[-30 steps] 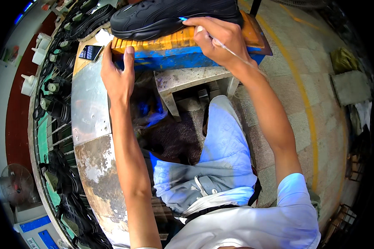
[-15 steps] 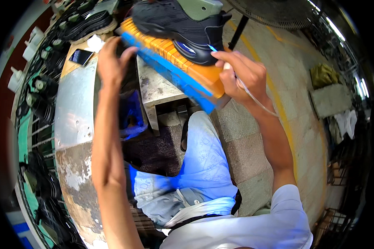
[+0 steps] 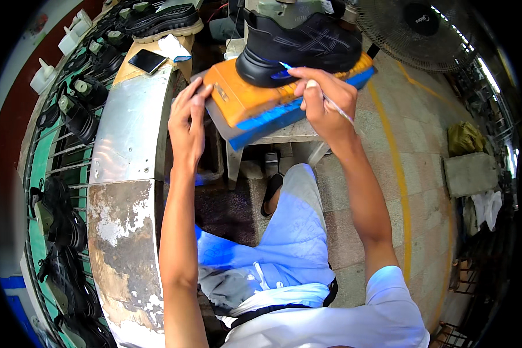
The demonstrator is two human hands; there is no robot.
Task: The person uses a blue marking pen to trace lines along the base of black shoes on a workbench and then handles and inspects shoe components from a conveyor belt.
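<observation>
A black sports shoe [image 3: 304, 49] with a green last [image 3: 287, 13] in it rests on an orange block [image 3: 232, 95] with a blue lower layer. Its toe points right. My right hand [image 3: 330, 104] is closed round a thin pen-like tool [image 3: 332, 103], whose pale tip is at the shoe's sole, beside a glossy blue-lit patch. My left hand [image 3: 187, 119] is at the left end of the block, its fingers stretched out against or close to the edge; nothing is gripped in it. The block's underside support is mostly hidden.
On the metal-topped bench [image 3: 130, 127] at left lie a phone [image 3: 147, 60], a white crumpled cloth [image 3: 173, 47] and a loose sole [image 3: 165, 24]. A rack [image 3: 52, 153] with several black shoes runs along the left. A large fan [image 3: 417, 26] stands at far right.
The block and shoe have swung round, so the toe now points right instead of left. My left hand has come right to the block's end. My right hand still holds the tool at the sole.
</observation>
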